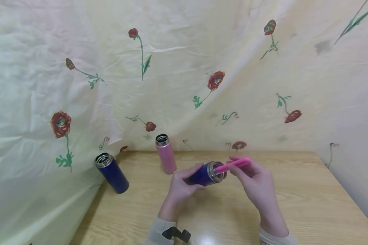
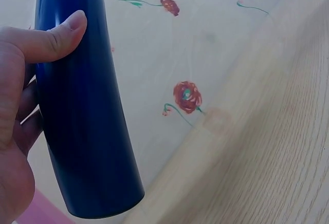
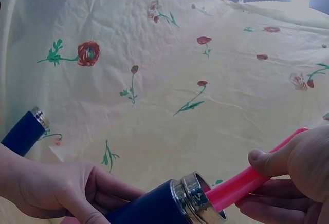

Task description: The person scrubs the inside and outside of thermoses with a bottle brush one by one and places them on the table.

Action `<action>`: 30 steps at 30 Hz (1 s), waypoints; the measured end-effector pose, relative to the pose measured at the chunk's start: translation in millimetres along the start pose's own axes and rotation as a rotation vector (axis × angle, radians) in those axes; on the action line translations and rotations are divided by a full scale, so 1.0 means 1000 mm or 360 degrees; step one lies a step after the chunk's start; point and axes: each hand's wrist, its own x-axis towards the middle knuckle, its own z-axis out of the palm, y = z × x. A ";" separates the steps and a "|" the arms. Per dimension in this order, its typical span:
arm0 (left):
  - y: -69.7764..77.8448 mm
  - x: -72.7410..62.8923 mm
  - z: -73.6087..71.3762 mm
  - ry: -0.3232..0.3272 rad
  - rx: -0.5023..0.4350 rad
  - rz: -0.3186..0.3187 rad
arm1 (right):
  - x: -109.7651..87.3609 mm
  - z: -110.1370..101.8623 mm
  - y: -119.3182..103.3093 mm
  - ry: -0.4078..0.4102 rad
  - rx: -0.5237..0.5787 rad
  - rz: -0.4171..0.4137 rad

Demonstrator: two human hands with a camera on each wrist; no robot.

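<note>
Over the pale wooden bench (image 1: 312, 197), the left hand (image 1: 181, 188) curls its fingers round a tilted, dark blue, tube-shaped bottle (image 1: 201, 175) with a silver metal neck. The right hand (image 1: 258, 182) pinches a bright pink stick (image 1: 238, 163) in its fingers, one end inside the bottle's mouth.

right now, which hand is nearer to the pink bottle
Left. The left hand, gripping a blue bottle, is close in front and slightly right of the pink bottle; the right hand, holding a pink stick, is farther off to the right.

Head view overlooks hands (image 1: 181, 186) (image 1: 259, 183); wrist views sit closer
</note>
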 end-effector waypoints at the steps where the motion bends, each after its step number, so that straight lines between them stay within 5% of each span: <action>1: 0.000 0.000 0.000 -0.0001 -0.0001 0.0015 | 0.000 0.000 0.000 0.0001 -0.0014 0.0005; 10: 0.001 0.002 0.003 0.0044 -0.0004 0.0040 | -0.002 0.002 -0.003 0.0081 0.0084 -0.0002; 18: -0.003 0.003 0.002 0.0153 -0.0012 -0.0028 | -0.007 -0.003 -0.011 0.0342 0.0238 -0.0013; 30: -0.006 0.002 -0.002 0.0184 -0.0008 -0.0016 | -0.008 -0.005 -0.013 0.0408 0.0245 -0.0126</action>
